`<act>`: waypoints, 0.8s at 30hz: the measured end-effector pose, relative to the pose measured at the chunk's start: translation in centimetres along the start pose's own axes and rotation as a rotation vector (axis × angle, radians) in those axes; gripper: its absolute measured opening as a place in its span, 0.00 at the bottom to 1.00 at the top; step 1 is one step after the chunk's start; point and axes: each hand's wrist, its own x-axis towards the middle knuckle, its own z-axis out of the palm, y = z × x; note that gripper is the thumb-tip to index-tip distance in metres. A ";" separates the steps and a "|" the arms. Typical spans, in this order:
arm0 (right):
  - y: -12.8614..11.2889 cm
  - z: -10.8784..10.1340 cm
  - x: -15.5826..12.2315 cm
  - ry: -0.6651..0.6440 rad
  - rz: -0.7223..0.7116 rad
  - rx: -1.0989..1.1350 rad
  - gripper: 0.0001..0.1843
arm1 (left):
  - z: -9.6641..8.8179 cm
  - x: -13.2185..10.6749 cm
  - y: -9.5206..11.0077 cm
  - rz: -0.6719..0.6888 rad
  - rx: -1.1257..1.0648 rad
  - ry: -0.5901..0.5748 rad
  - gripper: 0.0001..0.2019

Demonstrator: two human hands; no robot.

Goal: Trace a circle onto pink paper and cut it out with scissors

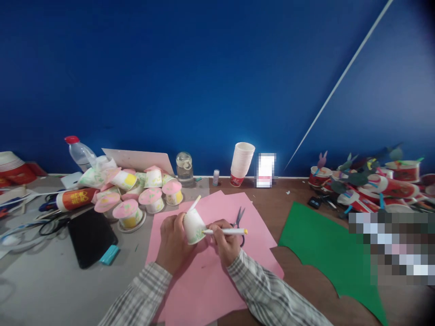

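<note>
My left hand [174, 240] is wrapped round a small white paper cup [194, 226] held upside down over pink paper sheets [207, 276]. The cup has green marks near its rim. My right hand [226, 242] pinches a white marker with a yellow cap [227, 231], its tip touching the cup's side. A pair of scissors [239, 217] lies on the pink paper just behind my right hand.
A cluster of pink-topped cup mushrooms [136, 194] sits at left, by a black phone [91, 236], a water bottle [79, 153] and black scissors. A stack of white cups [242, 164] and a glass jar [184, 166] stand by the blue wall. Green paper [326, 249] and red cup crafts [374, 185] lie at right.
</note>
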 end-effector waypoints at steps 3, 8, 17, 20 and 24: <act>-0.1 0.0 0.0 -0.032 0.005 0.019 0.09 | 0.0 0.0 0.0 -0.003 0.011 -0.005 0.35; -0.4 0.1 0.1 -0.004 0.027 0.033 0.09 | 0.1 -0.1 0.0 -0.007 -0.002 -0.007 0.36; 0.0 -0.1 -0.1 -0.024 -0.013 0.037 0.10 | 0.3 -0.1 -0.3 0.007 0.018 -0.001 0.35; -0.1 0.0 -0.2 -0.047 -0.032 0.042 0.09 | 0.4 -0.1 -0.2 0.012 0.048 0.015 0.35; -0.5 0.1 -0.3 -0.120 -0.016 0.091 0.09 | 0.5 0.0 -0.1 0.013 0.080 0.022 0.35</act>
